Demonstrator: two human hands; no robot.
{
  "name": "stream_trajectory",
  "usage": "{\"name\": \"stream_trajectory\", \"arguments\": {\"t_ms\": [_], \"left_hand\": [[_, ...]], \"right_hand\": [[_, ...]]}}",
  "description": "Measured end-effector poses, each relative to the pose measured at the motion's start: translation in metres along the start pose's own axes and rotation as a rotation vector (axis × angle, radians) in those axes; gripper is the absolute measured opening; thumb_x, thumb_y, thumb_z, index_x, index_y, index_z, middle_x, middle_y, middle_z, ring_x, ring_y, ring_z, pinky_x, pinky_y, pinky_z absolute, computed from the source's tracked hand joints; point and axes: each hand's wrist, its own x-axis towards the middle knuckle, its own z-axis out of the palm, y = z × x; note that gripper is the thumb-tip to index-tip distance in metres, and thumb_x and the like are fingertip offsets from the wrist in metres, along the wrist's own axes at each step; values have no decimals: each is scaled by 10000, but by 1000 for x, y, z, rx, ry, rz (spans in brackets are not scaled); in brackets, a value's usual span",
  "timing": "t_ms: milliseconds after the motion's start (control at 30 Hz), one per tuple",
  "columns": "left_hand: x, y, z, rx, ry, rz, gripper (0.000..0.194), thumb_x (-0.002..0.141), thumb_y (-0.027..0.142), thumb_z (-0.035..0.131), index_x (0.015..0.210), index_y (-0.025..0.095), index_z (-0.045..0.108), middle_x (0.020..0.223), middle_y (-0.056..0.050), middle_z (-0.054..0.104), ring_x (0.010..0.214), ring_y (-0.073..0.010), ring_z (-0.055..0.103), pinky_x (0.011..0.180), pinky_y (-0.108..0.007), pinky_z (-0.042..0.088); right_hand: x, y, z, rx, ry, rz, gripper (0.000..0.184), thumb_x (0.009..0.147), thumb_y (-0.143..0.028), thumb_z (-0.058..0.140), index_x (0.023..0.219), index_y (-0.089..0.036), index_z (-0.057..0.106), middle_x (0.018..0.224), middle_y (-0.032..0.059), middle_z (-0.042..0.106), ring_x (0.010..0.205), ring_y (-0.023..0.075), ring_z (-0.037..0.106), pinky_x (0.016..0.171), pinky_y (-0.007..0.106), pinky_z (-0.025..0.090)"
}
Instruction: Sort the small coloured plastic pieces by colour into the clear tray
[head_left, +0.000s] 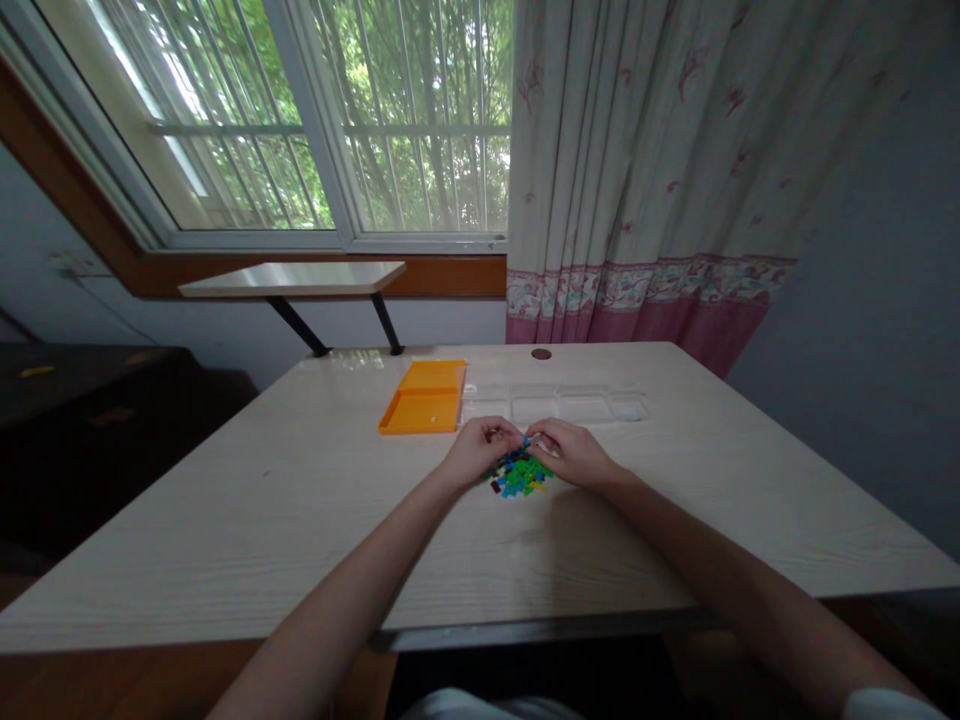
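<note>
Heap of small multicoloured plastic pieces point(517, 482) on a pale wood-grain table point(300, 520), with two bare hands

One heap lies on the near-middle part of the tabletop; green and blue pieces dominate, with a few yellow and dark brown ones. The pieces overlap too closely to be counted. Two hands meet over its far edge: the left hand point(480, 450) at its left, the right hand point(576, 453) at its right. The fingers of both are bent inward, thumbs toward the forefingers, the tips close together. One small blue piece point(526, 440) shows at the fingertips; which hand grips it, if either, cannot be told.

Beyond the left hand lies one flat orange plastic case point(421, 412), opened into two halves. To its right stretches one row of transparent plastic trays point(534, 408), their exact number unclear. One round brown disc point(541, 354) sits near the table's far edge. At the far left, one white raised shelf point(292, 280) stands on two black slanted legs. One pale patterned curtain point(600, 150) with a pink hem hangs behind.
</note>
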Motion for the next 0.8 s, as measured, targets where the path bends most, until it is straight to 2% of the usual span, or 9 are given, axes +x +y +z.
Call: {"name": "stream_trajectory", "arguments": {"t_ms": [133,300,500,700,800], "left_hand": [[2,-3,6,-83,37,0,319,638,414,672,719,108,636,569,2,565,492,-69,447,484,-194,356],[1,0,7,-132,57,-11,283,625,388,680,683,114,641,589,-7,595,521,-78,486,523,-199,383],[-1,8,6,-206,50,-49,228,607,337,685,658,121,636,597,-3,608,544,-83,515,552,-201,396],[1,2,6,-153,18,3,227,649,337,660,689,116,631,608,-3,596,543,-80,501,553,-203,388],[-1,4,4,-23,14,51,252,711,365,605,750,117,626,620,-7,584,537,-85,487,533,-205,380]], "right_hand": [[0,-3,3,-26,75,-63,238,802,-391,558,929,-192,586,747,18,589,658,122,550,610,209,407],[0,-4,1,0,222,-95,167,832,-337,537,857,-185,601,756,25,606,650,112,563,621,211,424],[-1,-6,-4,9,251,-111,166,839,-313,533,924,-196,615,804,34,628,694,118,584,644,219,440],[0,-7,-5,12,251,-150,133,837,-267,534,887,-188,629,770,31,621,676,112,571,621,208,437],[0,-6,-9,3,293,-143,134,836,-265,534,889,-184,626,758,29,612,679,115,565,630,217,439]]}}
